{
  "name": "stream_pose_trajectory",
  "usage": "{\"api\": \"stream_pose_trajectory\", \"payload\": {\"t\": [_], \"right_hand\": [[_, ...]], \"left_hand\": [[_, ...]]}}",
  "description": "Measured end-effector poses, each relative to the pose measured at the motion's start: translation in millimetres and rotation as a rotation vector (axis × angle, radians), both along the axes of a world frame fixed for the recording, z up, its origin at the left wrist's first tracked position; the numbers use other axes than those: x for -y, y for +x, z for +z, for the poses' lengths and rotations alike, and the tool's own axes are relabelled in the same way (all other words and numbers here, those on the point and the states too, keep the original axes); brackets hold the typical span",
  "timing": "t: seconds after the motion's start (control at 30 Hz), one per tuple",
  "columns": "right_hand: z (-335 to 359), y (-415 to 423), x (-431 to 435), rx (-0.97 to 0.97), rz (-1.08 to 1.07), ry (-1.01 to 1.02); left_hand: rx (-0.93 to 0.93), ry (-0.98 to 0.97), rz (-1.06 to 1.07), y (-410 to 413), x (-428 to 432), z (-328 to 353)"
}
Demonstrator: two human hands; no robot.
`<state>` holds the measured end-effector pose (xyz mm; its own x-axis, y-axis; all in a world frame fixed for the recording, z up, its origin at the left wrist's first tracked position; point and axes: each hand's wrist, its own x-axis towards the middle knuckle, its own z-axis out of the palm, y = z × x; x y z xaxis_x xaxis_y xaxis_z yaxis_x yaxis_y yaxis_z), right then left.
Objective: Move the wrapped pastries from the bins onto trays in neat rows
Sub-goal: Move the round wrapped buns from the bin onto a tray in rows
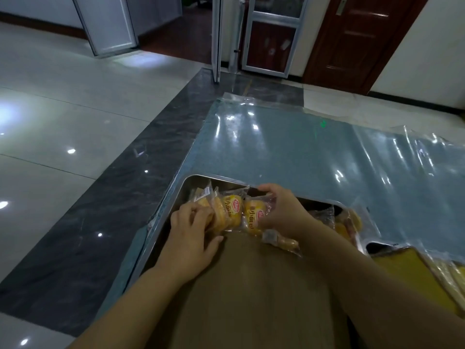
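Note:
A metal tray (201, 178) lies at the table's near left, lined with brown paper (251, 285). A row of wrapped yellow pastries (230, 210) stands along its far edge. My left hand (191, 235) rests on the leftmost pastries, fingers curled over them. My right hand (281, 210) grips a wrapped pastry (253, 217) at the right end of the row. Another wrapped pastry (281, 241) lies below my right hand. More wrapped pastries (349, 222) sit at the tray's right side, partly hidden by my right arm.
The table is covered with a shiny clear plastic sheet (302, 147). A yellow container (412, 273) with more packets sits at the right edge. The table's left edge drops to a dark stone floor strip (113, 210). Doors stand at the back.

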<state>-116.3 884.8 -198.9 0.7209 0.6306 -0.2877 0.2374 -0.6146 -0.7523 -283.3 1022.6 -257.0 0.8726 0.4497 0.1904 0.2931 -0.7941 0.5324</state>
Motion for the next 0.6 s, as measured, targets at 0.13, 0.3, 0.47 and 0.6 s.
{"api": "stream_pose_trajectory", "payload": {"t": [0.13,0.3,0.47,0.6], "right_hand": [[-11.6,-8.2,4.7,0.153,-0.116,-0.014],[-15.0,-13.2,0.4,0.359,-0.115,-0.165],[0.8,-25.2,8.3,0.444,-0.083,-0.26],[28.1,-48.3,33.8,0.463,-0.041,-0.197]], "left_hand": [[0.03,0.076,0.012,2.3,0.1,1.4],[0.008,0.096,0.016,14.5,-13.0,11.7],[-0.089,0.08,0.013,8.2,-8.1,26.8],[-0.101,0.094,0.035,-16.5,7.7,48.5]]}}
